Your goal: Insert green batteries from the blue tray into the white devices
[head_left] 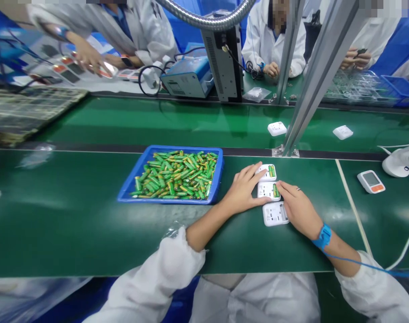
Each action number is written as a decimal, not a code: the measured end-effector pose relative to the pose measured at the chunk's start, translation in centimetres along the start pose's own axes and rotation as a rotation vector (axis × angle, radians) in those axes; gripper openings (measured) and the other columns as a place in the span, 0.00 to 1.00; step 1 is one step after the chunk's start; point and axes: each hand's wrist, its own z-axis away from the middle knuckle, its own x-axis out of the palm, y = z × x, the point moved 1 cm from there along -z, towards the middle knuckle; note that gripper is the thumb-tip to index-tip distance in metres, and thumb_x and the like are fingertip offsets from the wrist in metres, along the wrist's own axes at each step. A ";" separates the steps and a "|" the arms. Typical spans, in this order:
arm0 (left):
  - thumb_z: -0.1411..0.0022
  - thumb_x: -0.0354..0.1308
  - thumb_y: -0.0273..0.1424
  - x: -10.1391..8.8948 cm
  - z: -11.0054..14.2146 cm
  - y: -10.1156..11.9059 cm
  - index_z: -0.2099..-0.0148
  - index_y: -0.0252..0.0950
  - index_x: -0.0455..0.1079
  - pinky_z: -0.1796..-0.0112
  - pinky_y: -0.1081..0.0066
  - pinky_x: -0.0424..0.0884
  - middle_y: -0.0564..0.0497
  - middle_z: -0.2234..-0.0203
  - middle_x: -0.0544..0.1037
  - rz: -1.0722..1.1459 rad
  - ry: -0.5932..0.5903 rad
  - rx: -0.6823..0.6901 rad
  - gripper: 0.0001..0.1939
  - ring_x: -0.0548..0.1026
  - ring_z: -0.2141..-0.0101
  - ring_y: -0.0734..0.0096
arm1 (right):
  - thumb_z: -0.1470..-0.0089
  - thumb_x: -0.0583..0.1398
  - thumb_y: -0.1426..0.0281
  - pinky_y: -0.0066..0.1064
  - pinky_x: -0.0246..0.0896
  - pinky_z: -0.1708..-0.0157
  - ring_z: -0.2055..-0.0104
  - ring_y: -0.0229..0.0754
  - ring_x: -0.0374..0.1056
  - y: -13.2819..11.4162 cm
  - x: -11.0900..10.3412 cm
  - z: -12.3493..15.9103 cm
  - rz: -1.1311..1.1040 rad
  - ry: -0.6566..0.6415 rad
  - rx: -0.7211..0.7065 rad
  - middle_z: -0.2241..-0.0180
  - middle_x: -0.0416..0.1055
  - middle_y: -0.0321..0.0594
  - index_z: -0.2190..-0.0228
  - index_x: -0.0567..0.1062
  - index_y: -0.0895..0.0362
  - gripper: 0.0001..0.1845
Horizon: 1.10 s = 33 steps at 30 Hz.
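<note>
Three white electronic devices lie back side up in a column on the green work surface. Two green batteries show in the top device (270, 172), and green batteries also show in the middle device (265, 190). The bottom device (274, 214) has an uncovered battery slot, partly hidden by my right hand. My left hand (245, 188) spans the middle device, fingers at its upper edge and thumb at its lower edge. The fingertips of my right hand (299, 207) are closed together against a battery (275, 190) at the middle device's right end. A blue tray (123, 197) heaped with green batteries stands left of my hands.
A device with a screen and orange button (371, 181) lies at right, near a white stand (398, 161). A metal post (308, 98) rises beyond my hands. Two white devices lie on the far green strip. A blue cord runs from my right wristband (323, 236). Co-workers sit opposite.
</note>
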 end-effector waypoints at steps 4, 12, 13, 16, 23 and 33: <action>0.34 0.73 0.55 -0.1 -0.1 0.0 0.16 0.51 0.55 0.28 0.36 0.58 0.43 0.17 0.53 0.009 0.003 0.005 0.53 0.55 0.23 0.34 | 0.37 0.53 0.83 0.59 0.71 0.30 0.32 0.58 0.74 0.3 0.2 0.8 0.032 -0.019 -0.014 0.30 0.73 0.53 0.26 0.71 0.54 0.41; 0.34 0.73 0.56 0.0 -0.2 0.0 0.17 0.47 0.58 0.28 0.37 0.58 0.41 0.18 0.54 0.022 0.017 0.015 0.52 0.55 0.23 0.35 | 0.26 0.55 0.73 0.55 0.73 0.31 0.33 0.56 0.76 0.0 -0.9 0.1 -0.066 0.077 -0.005 0.36 0.79 0.50 0.32 0.78 0.51 0.27; 0.34 0.73 0.57 0.0 -0.2 0.0 0.17 0.47 0.58 0.28 0.37 0.59 0.41 0.18 0.54 0.026 0.022 0.016 0.52 0.55 0.23 0.35 | 0.25 0.55 0.72 0.54 0.74 0.31 0.33 0.55 0.76 -0.2 -1.0 0.1 -0.077 0.076 -0.007 0.35 0.79 0.50 0.32 0.78 0.50 0.26; 0.34 0.73 0.56 0.0 -0.2 0.0 0.18 0.49 0.59 0.28 0.37 0.59 0.42 0.18 0.54 0.033 0.031 0.019 0.51 0.56 0.23 0.35 | 0.26 0.56 0.72 0.55 0.75 0.32 0.34 0.56 0.77 -0.6 -1.2 0.4 -0.060 0.019 -0.023 0.31 0.75 0.50 0.34 0.81 0.49 0.25; 0.27 0.64 0.56 0.2 -0.2 -0.3 0.19 0.46 0.60 0.28 0.35 0.60 0.37 0.18 0.52 0.020 0.044 -0.026 0.43 0.56 0.22 0.36 | 0.25 0.58 0.68 0.55 0.73 0.33 0.37 0.55 0.79 0.3 -0.9 -0.1 -0.088 0.061 -0.007 0.34 0.78 0.50 0.42 0.85 0.50 0.18; 0.21 0.53 0.37 1.6 -1.6 -2.0 0.25 0.36 0.65 0.28 0.49 0.65 0.37 0.29 0.73 0.116 0.257 -0.023 0.27 0.70 0.29 0.53 | 0.40 0.76 0.57 0.59 0.65 0.34 0.37 0.64 0.71 1.2 0.9 -3.1 -0.041 0.028 0.125 0.40 0.75 0.55 0.32 0.74 0.54 0.40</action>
